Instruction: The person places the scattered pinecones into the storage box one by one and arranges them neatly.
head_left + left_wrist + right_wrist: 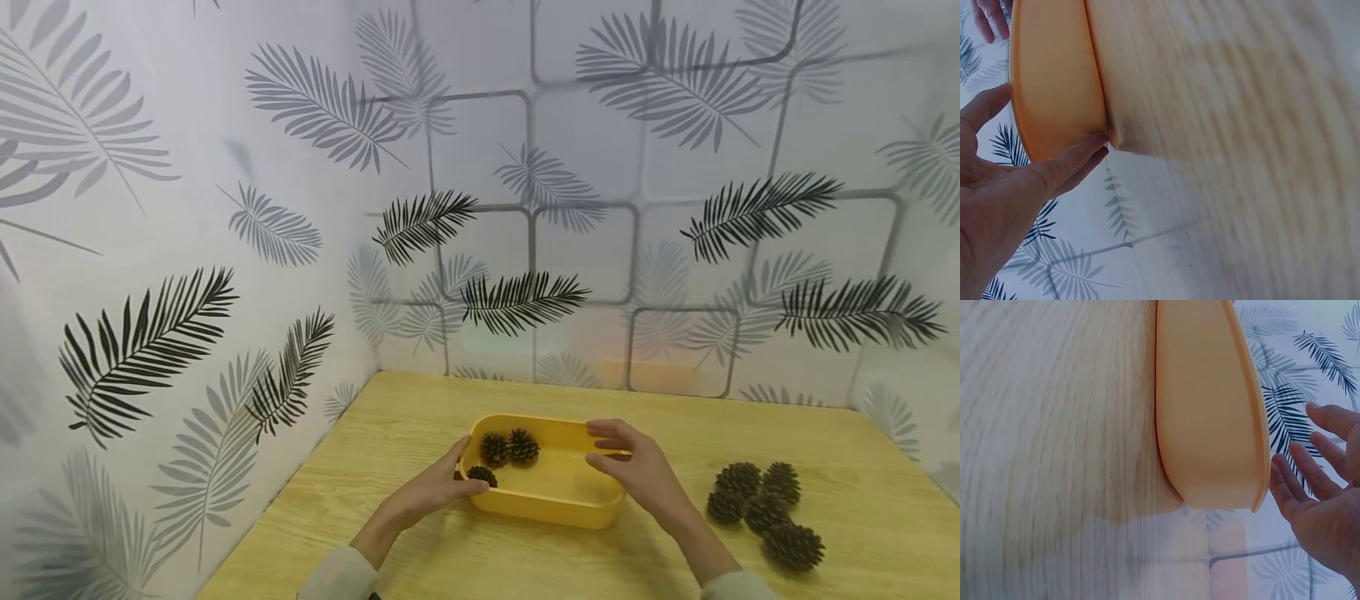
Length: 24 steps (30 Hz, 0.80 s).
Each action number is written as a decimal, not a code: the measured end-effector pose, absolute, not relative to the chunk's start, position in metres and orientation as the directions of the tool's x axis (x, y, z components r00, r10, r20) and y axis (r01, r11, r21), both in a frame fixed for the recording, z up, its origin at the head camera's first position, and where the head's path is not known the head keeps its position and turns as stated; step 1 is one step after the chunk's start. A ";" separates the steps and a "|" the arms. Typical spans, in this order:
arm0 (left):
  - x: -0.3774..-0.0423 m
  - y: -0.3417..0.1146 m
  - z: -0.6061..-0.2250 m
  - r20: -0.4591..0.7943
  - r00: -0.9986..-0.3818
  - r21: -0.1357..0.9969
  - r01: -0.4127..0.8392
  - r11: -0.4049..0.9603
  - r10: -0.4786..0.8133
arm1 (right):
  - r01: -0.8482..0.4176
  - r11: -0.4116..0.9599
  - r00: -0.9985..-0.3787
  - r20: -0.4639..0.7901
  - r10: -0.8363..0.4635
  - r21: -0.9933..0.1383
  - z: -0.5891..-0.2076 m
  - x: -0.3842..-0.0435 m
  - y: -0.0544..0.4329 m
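A yellow oblong plastic container (543, 505) sits on the wooden table, with three pine cones (523, 447) inside its left part. My left hand (431, 492) holds the container's left end, the thumb at the near rim and the fingers on the outer wall. In the left wrist view the thumb and fingers of the left hand (1016, 181) span the orange-looking wall. Over the container's right end is my right hand (641, 471), its fingers spread and nothing in them. The right wrist view shows this hand (1325, 481) just above the rim, apart from it.
Several more pine cones (765, 508) lie in a cluster on the table to the right of the right hand. The light wood table (405, 400) meets walls (480, 167) covered with leaf-patterned sheeting at the back and left.
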<state>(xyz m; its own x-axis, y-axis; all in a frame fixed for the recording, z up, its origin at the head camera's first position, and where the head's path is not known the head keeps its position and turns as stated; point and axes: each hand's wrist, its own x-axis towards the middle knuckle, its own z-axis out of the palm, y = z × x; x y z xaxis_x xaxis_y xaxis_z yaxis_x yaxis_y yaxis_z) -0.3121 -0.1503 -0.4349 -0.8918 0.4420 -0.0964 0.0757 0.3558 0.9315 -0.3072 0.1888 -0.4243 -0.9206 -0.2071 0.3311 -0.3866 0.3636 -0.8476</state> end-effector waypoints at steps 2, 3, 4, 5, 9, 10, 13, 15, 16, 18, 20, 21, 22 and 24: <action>-0.313 -0.151 -0.436 -0.097 -0.892 0.932 0.074 0.354 0.442 | -0.390 0.366 -0.919 0.337 -0.203 -0.845 -0.424 -0.307 0.191; -0.313 -0.151 -0.436 -0.097 -0.891 0.932 0.074 0.354 0.443 | -0.391 0.365 -0.919 0.338 -0.203 -0.845 -0.423 -0.306 0.192; -0.313 -0.151 -0.436 -0.096 -0.891 0.933 0.075 0.352 0.444 | -0.393 0.365 -0.918 0.339 -0.204 -0.844 -0.423 -0.305 0.193; -0.313 -0.151 -0.437 -0.097 -0.890 0.934 0.074 0.350 0.445 | -0.392 0.365 -0.918 0.338 -0.206 -0.844 -0.424 -0.305 0.194; -0.314 -0.151 -0.438 -0.094 -0.889 0.935 0.076 0.347 0.448 | -0.384 0.360 -0.922 0.330 -0.202 -0.850 -0.423 -0.301 0.199; -0.314 -0.151 -0.438 -0.093 -0.889 0.935 0.077 0.347 0.448 | -0.384 0.362 -0.922 0.332 -0.199 -0.849 -0.423 -0.300 0.201; -0.314 -0.151 -0.437 -0.094 -0.891 0.933 0.076 0.351 0.443 | -0.383 0.369 -0.923 0.337 -0.183 -0.847 -0.423 -0.300 0.204; -0.314 -0.151 -0.437 -0.097 -0.891 0.933 0.073 0.351 0.443 | -0.388 0.377 -0.922 0.347 -0.175 -0.841 -0.424 -0.299 0.207; -0.314 -0.151 -0.437 -0.098 -0.891 0.934 0.072 0.350 0.444 | -0.392 0.382 -0.920 0.353 -0.171 -0.837 -0.423 -0.299 0.209; -0.315 -0.151 -0.438 -0.095 -0.890 0.933 0.076 0.351 0.445 | -0.392 0.391 -0.920 0.357 -0.161 -0.833 -0.421 -0.298 0.212; -0.316 -0.151 -0.439 -0.092 -0.891 0.931 0.081 0.356 0.445 | -0.391 0.396 -0.920 0.361 -0.152 -0.831 -0.419 -0.295 0.215; -0.316 -0.151 -0.439 -0.090 -0.891 0.930 0.085 0.358 0.445 | -0.387 0.398 -0.922 0.359 -0.146 -0.832 -0.418 -0.294 0.216; -0.316 -0.151 -0.439 -0.088 -0.892 0.929 0.087 0.359 0.444 | -0.381 0.399 -0.924 0.355 -0.141 -0.834 -0.418 -0.293 0.218; -0.316 -0.150 -0.439 -0.086 -0.894 0.928 0.089 0.362 0.440 | -0.361 0.398 -0.932 0.340 -0.126 -0.843 -0.418 -0.290 0.221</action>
